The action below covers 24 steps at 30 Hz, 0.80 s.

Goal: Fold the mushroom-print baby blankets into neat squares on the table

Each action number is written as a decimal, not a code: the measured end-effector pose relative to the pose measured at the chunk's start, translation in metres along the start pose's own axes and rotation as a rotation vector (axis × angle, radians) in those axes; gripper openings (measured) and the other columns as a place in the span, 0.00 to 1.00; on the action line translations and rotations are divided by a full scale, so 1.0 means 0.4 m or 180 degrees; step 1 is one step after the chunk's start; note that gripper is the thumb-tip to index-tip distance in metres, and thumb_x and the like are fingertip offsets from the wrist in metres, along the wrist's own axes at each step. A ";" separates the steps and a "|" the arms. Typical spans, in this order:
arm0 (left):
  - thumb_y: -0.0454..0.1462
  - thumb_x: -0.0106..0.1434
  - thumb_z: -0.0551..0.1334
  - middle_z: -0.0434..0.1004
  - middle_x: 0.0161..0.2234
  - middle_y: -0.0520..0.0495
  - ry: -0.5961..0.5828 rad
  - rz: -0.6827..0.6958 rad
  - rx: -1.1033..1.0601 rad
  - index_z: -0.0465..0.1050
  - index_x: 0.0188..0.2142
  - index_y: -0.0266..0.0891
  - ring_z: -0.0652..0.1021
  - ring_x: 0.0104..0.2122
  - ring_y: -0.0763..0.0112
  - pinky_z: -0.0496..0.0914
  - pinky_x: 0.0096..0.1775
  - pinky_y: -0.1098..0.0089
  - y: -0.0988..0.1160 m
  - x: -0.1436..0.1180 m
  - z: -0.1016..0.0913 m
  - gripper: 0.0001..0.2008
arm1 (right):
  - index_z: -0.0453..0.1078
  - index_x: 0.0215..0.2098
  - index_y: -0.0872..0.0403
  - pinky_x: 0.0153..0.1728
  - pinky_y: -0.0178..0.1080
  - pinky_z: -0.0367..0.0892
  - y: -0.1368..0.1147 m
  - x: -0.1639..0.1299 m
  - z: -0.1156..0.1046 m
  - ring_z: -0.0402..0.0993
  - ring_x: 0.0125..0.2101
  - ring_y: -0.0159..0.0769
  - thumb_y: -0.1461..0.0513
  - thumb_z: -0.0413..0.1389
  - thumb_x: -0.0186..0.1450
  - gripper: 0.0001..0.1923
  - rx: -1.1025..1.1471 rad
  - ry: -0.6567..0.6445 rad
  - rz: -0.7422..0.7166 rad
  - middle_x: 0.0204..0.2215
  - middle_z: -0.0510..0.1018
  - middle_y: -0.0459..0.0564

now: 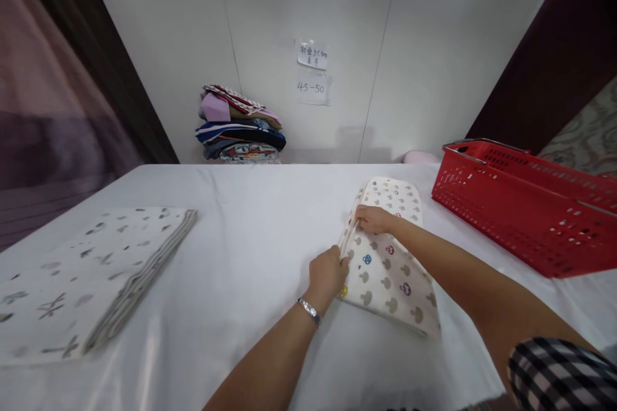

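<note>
A folded white cloth with a mushroom print (385,282) lies right of centre on the white-covered table. Its left side shows stacked layers of fabric. My left hand (328,276), with a silver bracelet at the wrist, is closed on the nearer part of that left edge. Farther up the same edge, my right hand (372,218) grips the layers between thumb and fingers. The right forearm crosses over the cloth and hides part of the print. Both thumbs and some fingertips are partly hidden.
Another folded cloth, leaf-printed (91,276), lies at the table's left. A red plastic basket (511,205) stands at the right. Beyond the far edge rises a stack of folded fabrics (241,131). Handwritten paper signs (313,87) are on the wall. A curtain (58,109) hangs at left.
</note>
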State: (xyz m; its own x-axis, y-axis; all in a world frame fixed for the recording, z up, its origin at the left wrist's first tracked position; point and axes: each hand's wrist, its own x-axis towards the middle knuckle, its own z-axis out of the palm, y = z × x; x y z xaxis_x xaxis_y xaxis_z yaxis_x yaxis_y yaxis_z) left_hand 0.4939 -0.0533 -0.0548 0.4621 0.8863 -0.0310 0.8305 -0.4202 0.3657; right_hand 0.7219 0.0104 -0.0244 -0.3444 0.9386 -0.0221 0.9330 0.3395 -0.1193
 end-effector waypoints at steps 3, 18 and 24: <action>0.45 0.65 0.51 0.76 0.34 0.47 0.0002 0.0014 0.0011 0.66 0.39 0.40 0.77 0.36 0.64 0.63 0.33 0.69 0.000 -0.001 -0.001 0.12 | 0.71 0.32 0.54 0.41 0.34 0.62 0.006 0.004 0.006 0.70 0.39 0.35 0.71 0.48 0.57 0.12 0.0118 0.0011 -0.0116 0.40 0.73 0.50; 0.45 0.65 0.51 0.76 0.34 0.47 -0.0034 0.0023 -0.0068 0.66 0.39 0.40 0.76 0.36 0.64 0.63 0.33 0.68 0.003 -0.002 -0.008 0.12 | 0.71 0.35 0.54 0.41 0.37 0.64 0.023 -0.032 0.019 0.70 0.38 0.36 0.68 0.47 0.62 0.11 0.0352 0.0496 -0.0179 0.39 0.72 0.52; 0.45 0.65 0.51 0.76 0.34 0.47 -0.0033 0.0041 -0.0042 0.66 0.39 0.41 0.77 0.36 0.64 0.63 0.34 0.68 0.001 -0.002 -0.005 0.12 | 0.71 0.30 0.56 0.42 0.35 0.63 0.017 0.007 0.013 0.69 0.37 0.34 0.71 0.48 0.60 0.11 0.0115 -0.0005 -0.0226 0.38 0.72 0.52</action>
State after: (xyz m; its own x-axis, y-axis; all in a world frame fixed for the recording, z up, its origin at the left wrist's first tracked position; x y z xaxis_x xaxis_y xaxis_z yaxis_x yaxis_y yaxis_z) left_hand 0.4932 -0.0538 -0.0527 0.4760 0.8787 -0.0358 0.8203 -0.4289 0.3783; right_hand 0.7267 0.0148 -0.0302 -0.4098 0.9121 -0.0137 0.9018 0.4029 -0.1565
